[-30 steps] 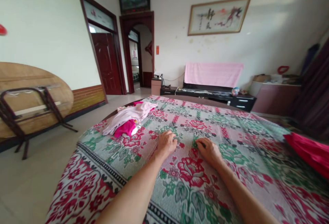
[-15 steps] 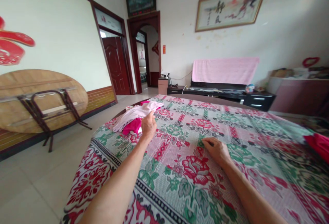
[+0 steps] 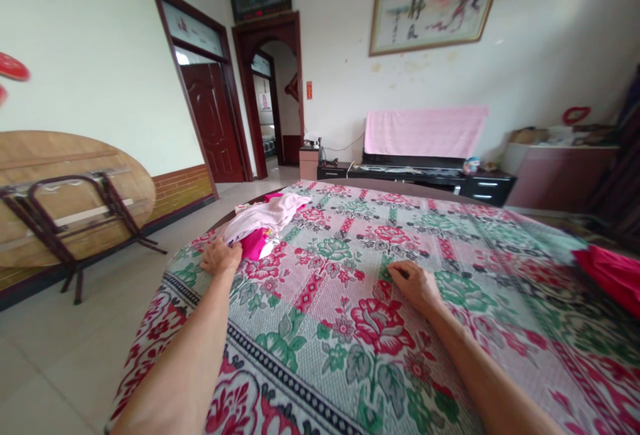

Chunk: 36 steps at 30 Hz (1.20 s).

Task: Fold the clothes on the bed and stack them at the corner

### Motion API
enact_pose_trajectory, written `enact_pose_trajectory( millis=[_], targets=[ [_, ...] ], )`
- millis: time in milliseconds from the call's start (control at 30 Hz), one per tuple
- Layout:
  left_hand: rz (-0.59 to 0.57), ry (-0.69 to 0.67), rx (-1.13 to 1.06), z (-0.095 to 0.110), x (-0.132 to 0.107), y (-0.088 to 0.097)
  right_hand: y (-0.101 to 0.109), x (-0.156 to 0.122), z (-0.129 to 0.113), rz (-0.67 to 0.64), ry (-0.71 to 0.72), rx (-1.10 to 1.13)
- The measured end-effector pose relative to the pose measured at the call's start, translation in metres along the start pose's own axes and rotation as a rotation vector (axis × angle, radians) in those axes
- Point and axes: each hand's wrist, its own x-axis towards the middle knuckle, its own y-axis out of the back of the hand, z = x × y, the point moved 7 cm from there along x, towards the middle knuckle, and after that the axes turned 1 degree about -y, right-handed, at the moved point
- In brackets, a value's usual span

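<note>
My left hand [image 3: 221,256] is at the near-left end of a pale pink garment [image 3: 265,214], its fingers curled at the cloth's edge and partly hidden. That garment lies loosely over bright magenta cloth [image 3: 254,244], with a bit of white fabric [image 3: 269,248] poking out beside it. On the flowered tablecloth [image 3: 330,302] rests my right hand [image 3: 414,282], fingers curled in and nothing seen in them.
Red folded cloth [image 3: 607,275] lies at the table's right edge. A folded round wooden table [image 3: 75,188] leans against the left wall. Beyond the table stands a black low cabinet [image 3: 485,188], with a pink towel [image 3: 425,132] draped above it.
My left hand has moved left and nearer, from the garment's right side to its near-left end. My right hand stays in place on the tablecloth. The view has turned slightly right.
</note>
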Motion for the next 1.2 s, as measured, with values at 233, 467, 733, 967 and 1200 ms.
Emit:
enact_pose_trajectory(
  millis=[233, 467, 733, 967, 1200],
  targets=[
    [0.016, 0.044, -0.099, -0.005, 0.008, 0.008, 0.0, -0.001, -0.001, 0.001, 0.003, 0.016],
    [0.203, -0.295, -0.261, 0.049, -0.008, 0.031, 0.001, 0.0, -0.003, 0.002, -0.002, 0.021],
    [-0.254, -0.986, -0.147, 0.153, -0.146, -0.013, 0.003, -0.001, -0.005, 0.004, -0.003, 0.027],
    [-0.412, -1.151, -0.271, 0.165, -0.218, -0.025, 0.003, 0.0, -0.008, -0.002, 0.013, 0.026],
    [-0.488, -1.098, -0.478, 0.17, -0.225, -0.019, 0.009, -0.002, -0.013, 0.026, 0.013, 0.05]
  ],
)
